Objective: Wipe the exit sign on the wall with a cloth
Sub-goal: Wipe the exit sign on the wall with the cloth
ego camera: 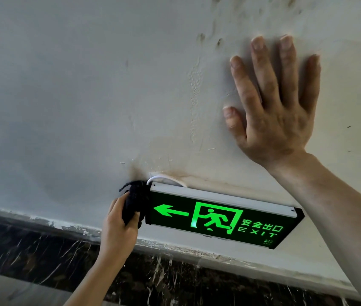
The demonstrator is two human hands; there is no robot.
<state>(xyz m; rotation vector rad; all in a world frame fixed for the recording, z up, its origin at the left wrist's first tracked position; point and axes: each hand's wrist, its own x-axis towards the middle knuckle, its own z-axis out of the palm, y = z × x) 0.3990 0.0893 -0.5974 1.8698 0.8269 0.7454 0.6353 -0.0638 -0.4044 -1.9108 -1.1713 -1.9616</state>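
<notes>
Now one exit sign (223, 217); left hand (120, 226) clenches one cloth (134, 202), probably touching sign's end; right hand (272, 102) splayed flat.

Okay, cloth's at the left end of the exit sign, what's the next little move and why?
Probably sweep the black cloth rightward across the lit face of the exit sign. The left hand holds it bunched against the sign's left end only, while the right hand rests flat on the wall above.

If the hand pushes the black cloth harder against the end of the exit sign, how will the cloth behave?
The bunched black cloth in the left hand probably crumples: its ends droop loosely. The lit green exit sign looks rigid, so it likely stays put.
</notes>
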